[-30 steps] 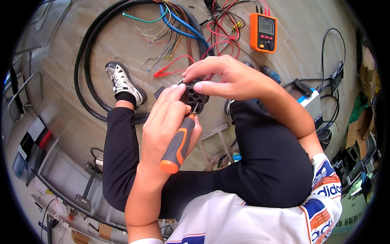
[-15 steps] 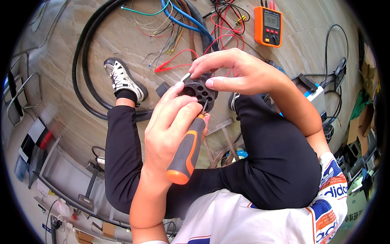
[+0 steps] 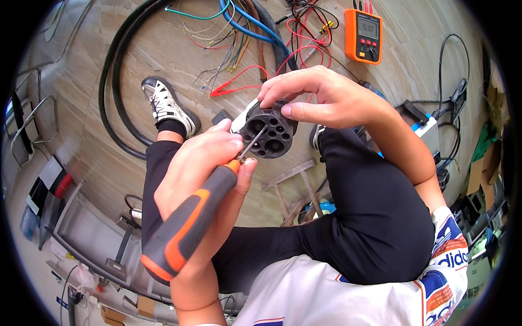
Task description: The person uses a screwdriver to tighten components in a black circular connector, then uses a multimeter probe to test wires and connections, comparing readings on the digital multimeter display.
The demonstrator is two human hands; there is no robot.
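My left hand (image 3: 198, 157) is closed round a grey and orange screwdriver (image 3: 187, 220), whose handle slants toward the lower left. Its thin shaft crosses the face of a round black multi-hole connector (image 3: 266, 132), with the tip over or in one of the holes; which, I cannot tell. My right hand (image 3: 326, 98) grips this connector by its upper rim, thumb on the near side and fingers over the far side. A white piece (image 3: 246, 117) shows along the connector's left edge, partly hidden.
An orange multimeter (image 3: 364, 37) lies on the floor at the far right, by tangled red and black test leads (image 3: 310, 32). Thick black cable (image 3: 111, 81) loops at the left, with loose thin wires (image 3: 228, 49) beyond. A small wooden stool (image 3: 291, 179) stands below the connector.
The screwdriver and my left hand have swung down and left, and more of the connector's face shows. The tip has moved from the face's lower right toward its middle. My right hand keeps its hold.
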